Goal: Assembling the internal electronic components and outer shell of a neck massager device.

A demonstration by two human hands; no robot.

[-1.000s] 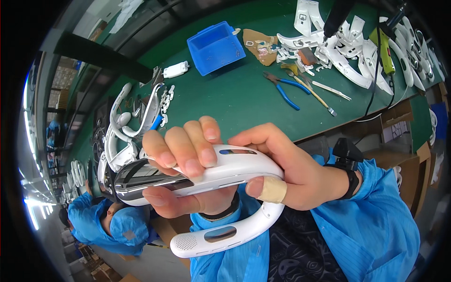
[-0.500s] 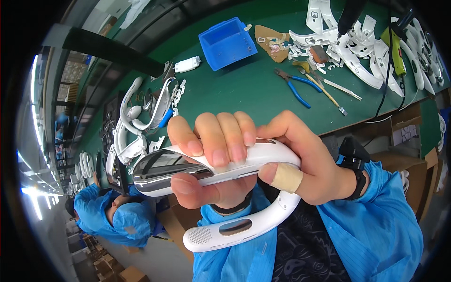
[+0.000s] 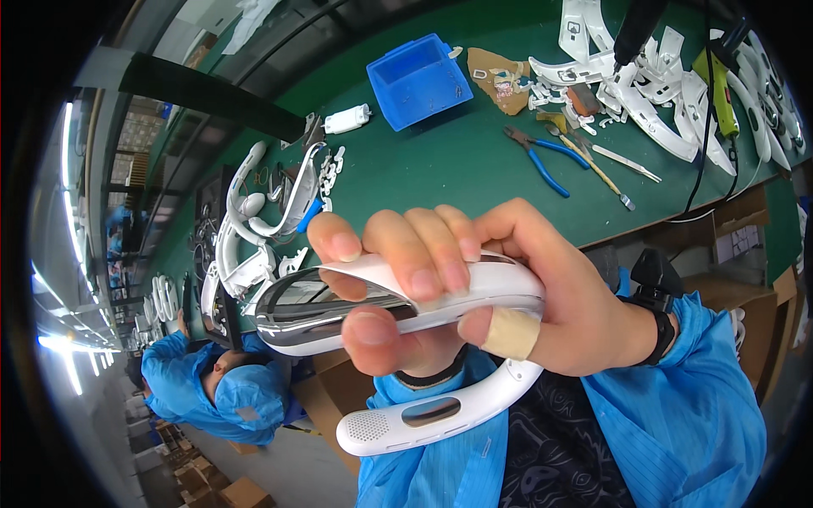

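Observation:
A white, U-shaped neck fan (image 3: 500,381) with a glossy dark panel at one end is held up in front of my chest. My left hand (image 3: 415,254) wraps round the upper arm of the fan, its fingers over the top and its thumb below, beside the dark panel. At the curved end, my right hand (image 3: 567,305) grips the same fan between index finger and a thumb wrapped in beige tape. The fan's other arm, with a dotted grille and a shiny oval inset, hangs below my hands. Part of the upper arm is hidden behind my fingers.
On the green bench (image 3: 449,169) lie a blue bin (image 3: 419,80), blue-handled pliers (image 3: 546,161), tweezers (image 3: 627,162) and a brush (image 3: 605,178). White shell parts (image 3: 648,118) pile up at the far right, near a green tool (image 3: 721,102). A co-worker (image 3: 224,385) in blue sits at left.
The view has shifted slightly, so the bench things appear a little farther right. My left index finger has moved onto the dark panel's edge. Both hands keep their hold on the fan.

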